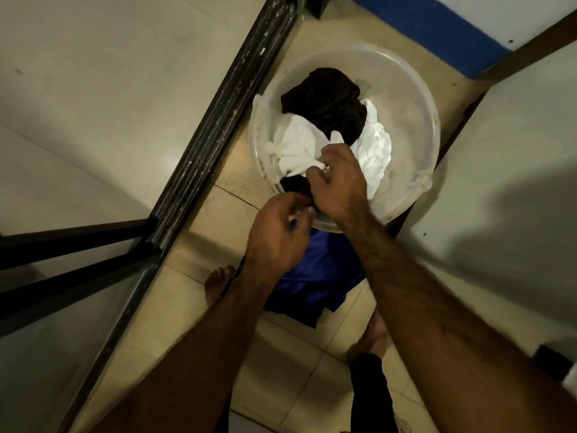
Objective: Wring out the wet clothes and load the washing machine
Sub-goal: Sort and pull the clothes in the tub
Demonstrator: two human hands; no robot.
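Note:
A clear round plastic basin (415, 89) stands on the tiled floor and holds a black garment (324, 101) lying over white cloth (296, 148). My right hand (340, 182) reaches into the basin's near side and pinches a fold of the white cloth. My left hand (278, 235) hovers at the basin's near rim with curled fingers, by a small dark piece of cloth (295, 185); whether it grips that piece is unclear. A blue garment (315, 276) lies on the floor just below the basin, partly hidden by both forearms.
A dark metal door frame (224, 114) runs diagonally on the left, with pale panels beside it. A white wall (505, 170) rises on the right, with a blue band (437, 29) at the top. My bare feet (218, 285) stand on the beige tiles.

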